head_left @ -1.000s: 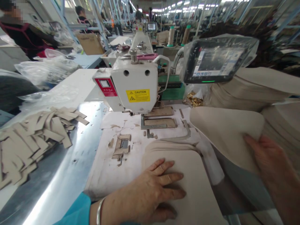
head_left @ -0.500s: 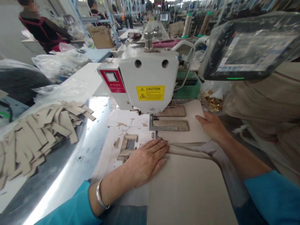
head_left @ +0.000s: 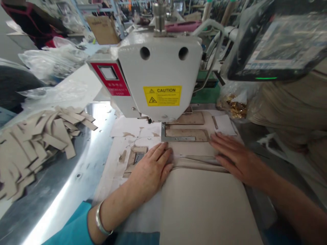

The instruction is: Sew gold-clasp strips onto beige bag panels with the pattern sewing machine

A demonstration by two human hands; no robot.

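My left hand (head_left: 152, 166) lies flat, fingers stretched out, at the left end of a beige panel (head_left: 190, 148) in front of the sewing machine (head_left: 159, 71). My right hand (head_left: 236, 158) rests open on the panel's right end, its fingers spread. The panel reaches up to the machine's metal clamp (head_left: 178, 139), which has beige-brown pads; how far it goes under them is hidden. Nearer to me, a folded-looking stack of beige pieces (head_left: 206, 204) hangs down toward my lap. Both hands touch the near edge area between panel and stack.
Loose beige strips (head_left: 46, 143) are heaped on the left. A small frame-shaped template (head_left: 136, 160) lies left of the clamp. At upper right is a plastic-wrapped screen (head_left: 286, 44); below it sit a bag of gold-coloured pieces (head_left: 235, 105) and piled beige material (head_left: 286, 102).
My right hand has moved left and nearer to me, from the panel's far right edge to its near part. The panel has come nearer too, baring a slotted plate. My head has moved closer.
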